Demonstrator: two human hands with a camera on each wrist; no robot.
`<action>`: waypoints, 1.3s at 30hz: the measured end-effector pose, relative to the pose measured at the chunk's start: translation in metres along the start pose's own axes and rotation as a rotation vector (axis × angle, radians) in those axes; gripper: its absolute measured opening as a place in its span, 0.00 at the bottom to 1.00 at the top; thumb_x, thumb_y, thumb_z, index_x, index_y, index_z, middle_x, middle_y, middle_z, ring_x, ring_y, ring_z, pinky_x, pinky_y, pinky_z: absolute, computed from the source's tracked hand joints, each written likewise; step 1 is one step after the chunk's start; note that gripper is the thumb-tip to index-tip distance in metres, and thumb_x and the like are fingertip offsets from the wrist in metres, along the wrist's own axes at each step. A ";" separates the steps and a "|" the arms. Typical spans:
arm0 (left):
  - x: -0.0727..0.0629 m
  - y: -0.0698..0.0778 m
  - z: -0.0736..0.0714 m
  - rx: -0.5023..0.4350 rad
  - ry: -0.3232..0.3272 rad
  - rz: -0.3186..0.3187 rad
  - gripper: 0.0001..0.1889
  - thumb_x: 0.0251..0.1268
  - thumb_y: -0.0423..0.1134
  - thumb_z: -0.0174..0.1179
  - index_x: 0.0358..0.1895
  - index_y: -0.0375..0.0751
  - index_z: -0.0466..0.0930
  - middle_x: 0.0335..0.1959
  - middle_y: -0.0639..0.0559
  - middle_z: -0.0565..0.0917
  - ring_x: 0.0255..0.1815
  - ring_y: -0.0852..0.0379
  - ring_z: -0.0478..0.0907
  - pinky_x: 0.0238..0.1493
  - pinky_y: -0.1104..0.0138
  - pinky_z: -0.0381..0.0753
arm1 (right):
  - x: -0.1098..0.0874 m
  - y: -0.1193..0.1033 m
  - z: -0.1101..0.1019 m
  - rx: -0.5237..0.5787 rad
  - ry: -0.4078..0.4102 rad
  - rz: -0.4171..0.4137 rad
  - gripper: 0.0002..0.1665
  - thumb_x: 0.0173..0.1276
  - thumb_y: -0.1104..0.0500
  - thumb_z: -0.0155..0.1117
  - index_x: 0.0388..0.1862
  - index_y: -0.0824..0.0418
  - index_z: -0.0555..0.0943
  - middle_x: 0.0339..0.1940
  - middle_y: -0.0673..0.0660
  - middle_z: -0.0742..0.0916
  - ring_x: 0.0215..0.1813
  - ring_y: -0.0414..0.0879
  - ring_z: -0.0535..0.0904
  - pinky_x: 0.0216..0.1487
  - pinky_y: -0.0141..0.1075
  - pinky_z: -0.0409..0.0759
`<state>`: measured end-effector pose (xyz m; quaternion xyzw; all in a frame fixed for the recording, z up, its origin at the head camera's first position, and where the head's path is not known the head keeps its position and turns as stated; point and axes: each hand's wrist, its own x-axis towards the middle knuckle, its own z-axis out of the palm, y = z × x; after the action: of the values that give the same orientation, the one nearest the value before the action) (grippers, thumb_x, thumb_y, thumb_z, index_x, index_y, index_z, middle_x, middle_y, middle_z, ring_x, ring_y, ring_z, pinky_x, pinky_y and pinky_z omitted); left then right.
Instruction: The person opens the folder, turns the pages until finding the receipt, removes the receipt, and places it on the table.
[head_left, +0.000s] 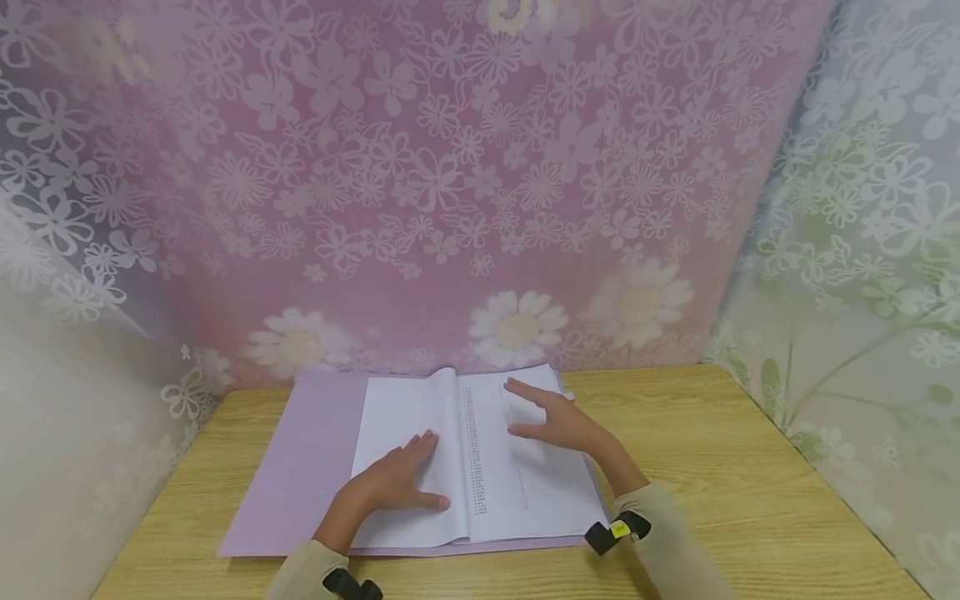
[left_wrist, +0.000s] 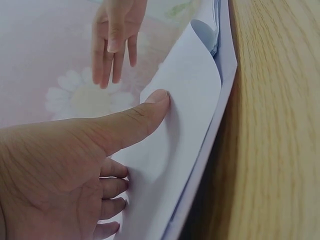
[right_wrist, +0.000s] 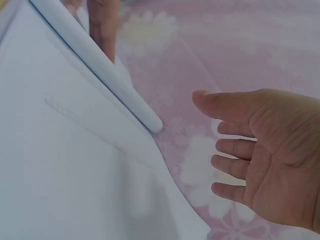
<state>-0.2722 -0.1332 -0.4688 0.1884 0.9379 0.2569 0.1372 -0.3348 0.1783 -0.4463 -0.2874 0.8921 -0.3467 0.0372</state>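
Note:
A purple folder (head_left: pixel 300 475) lies spread on the wooden table, with white sheets inside. Its left page (head_left: pixel 393 404) is blank and bulges into a rounded fold beside the spine. Columns of small print run down the right page (head_left: pixel 543 492). My left hand (head_left: pixel 393 479) rests on the left page with fingers extended and thumb toward the spine; in the left wrist view its thumb and fingertips touch the paper (left_wrist: pixel 192 100). Above the upper part of the right page hovers my right hand (head_left: pixel 558 421), fingers straight and apart, holding nothing, as the right wrist view shows.
The wooden table (head_left: pixel 690 467) extends to both sides of the folder. Behind it hangs a pink flowered curtain (head_left: pixel 465 208), and a pale flowered sheet (head_left: pixel 885 275) stands along the right edge. A small white tab (head_left: pixel 569 396) sticks out at the folder's right side.

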 end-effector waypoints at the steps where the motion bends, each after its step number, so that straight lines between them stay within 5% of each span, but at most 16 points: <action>1: 0.000 0.000 0.000 -0.001 -0.003 0.003 0.58 0.54 0.60 0.74 0.81 0.35 0.53 0.83 0.39 0.56 0.84 0.40 0.53 0.81 0.44 0.56 | -0.001 0.004 -0.004 0.002 0.019 0.018 0.45 0.70 0.48 0.70 0.81 0.57 0.63 0.81 0.60 0.67 0.82 0.61 0.59 0.78 0.61 0.63; 18: 0.000 0.000 0.000 -0.006 -0.010 0.002 0.58 0.55 0.60 0.74 0.81 0.35 0.52 0.83 0.39 0.55 0.84 0.40 0.52 0.81 0.43 0.55 | -0.012 0.056 -0.029 0.033 0.086 0.162 0.50 0.67 0.49 0.73 0.80 0.64 0.61 0.82 0.68 0.63 0.81 0.69 0.56 0.77 0.66 0.60; 39: -0.001 0.001 0.000 -0.011 -0.006 -0.019 0.59 0.54 0.61 0.74 0.82 0.37 0.52 0.83 0.40 0.55 0.84 0.40 0.52 0.81 0.42 0.56 | -0.011 0.066 -0.023 0.018 0.056 0.243 0.49 0.67 0.51 0.73 0.79 0.69 0.62 0.79 0.71 0.66 0.81 0.70 0.57 0.78 0.64 0.60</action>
<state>-0.2711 -0.1332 -0.4682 0.1795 0.9378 0.2600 0.1436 -0.3637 0.2371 -0.4726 -0.1669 0.9178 -0.3557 0.0569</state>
